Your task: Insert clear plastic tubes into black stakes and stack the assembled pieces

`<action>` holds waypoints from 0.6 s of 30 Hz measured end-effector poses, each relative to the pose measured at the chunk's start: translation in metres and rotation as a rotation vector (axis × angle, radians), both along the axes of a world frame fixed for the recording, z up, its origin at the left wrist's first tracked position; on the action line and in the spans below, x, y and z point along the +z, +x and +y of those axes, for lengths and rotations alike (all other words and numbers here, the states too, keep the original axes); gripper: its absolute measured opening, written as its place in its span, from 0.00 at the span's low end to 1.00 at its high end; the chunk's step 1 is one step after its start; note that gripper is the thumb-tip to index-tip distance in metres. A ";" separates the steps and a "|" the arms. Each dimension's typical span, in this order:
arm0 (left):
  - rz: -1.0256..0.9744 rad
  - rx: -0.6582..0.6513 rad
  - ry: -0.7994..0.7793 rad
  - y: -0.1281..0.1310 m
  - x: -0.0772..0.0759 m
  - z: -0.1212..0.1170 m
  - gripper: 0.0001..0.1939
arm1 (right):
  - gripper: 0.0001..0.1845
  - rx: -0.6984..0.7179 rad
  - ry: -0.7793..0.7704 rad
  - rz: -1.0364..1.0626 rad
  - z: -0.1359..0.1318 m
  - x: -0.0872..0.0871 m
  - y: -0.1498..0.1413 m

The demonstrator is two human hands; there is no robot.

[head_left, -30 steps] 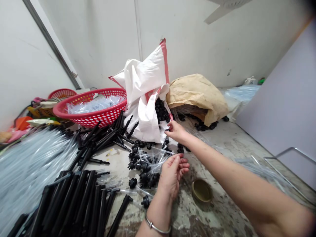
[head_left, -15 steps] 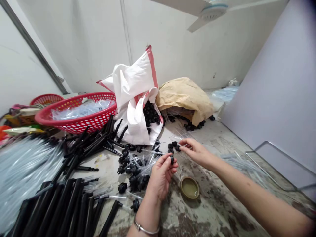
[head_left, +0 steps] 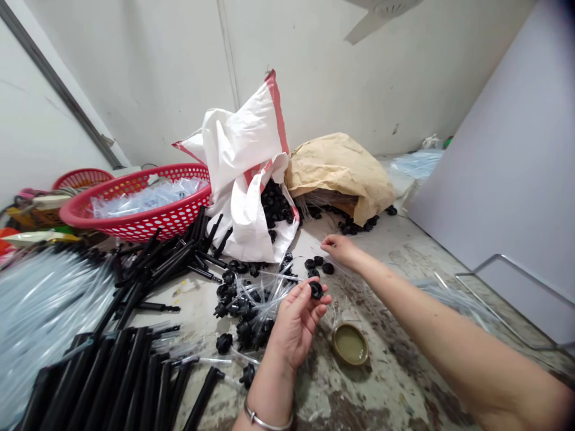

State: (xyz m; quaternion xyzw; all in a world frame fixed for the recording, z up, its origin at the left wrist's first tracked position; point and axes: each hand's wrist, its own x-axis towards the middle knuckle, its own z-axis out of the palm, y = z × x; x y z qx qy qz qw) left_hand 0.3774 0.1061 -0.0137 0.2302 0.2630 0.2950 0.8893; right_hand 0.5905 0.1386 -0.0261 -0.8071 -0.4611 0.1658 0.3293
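Note:
My left hand (head_left: 296,323) is raised over the worn table and pinches a small black round cap (head_left: 316,290) between thumb and fingertips. My right hand (head_left: 340,248) reaches farther out, its fingers curled down on thin clear tubes (head_left: 330,266) beside a few loose black caps (head_left: 317,263); what it grips is hard to make out. A heap of black caps fitted with clear tubes (head_left: 251,305) lies just left of my left hand. A white sack (head_left: 251,173) with red trim spills more black caps (head_left: 275,206).
Black stakes (head_left: 130,371) lie piled at lower left beside bagged clear tubes (head_left: 45,311). A red basket (head_left: 139,206) holds plastic bags. A brown paper sack (head_left: 341,170) lies behind. A small round lid (head_left: 350,344) sits by my left hand. A metal rail (head_left: 507,281) stands right.
My right hand has drawn back from the sack's mouth, then moved out again to the clear tubes. My left hand has taken up a black cap and lifted it.

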 end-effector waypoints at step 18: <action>-0.001 -0.036 0.201 0.001 -0.003 -0.009 0.15 | 0.08 0.454 0.017 -0.513 -0.170 0.044 -0.065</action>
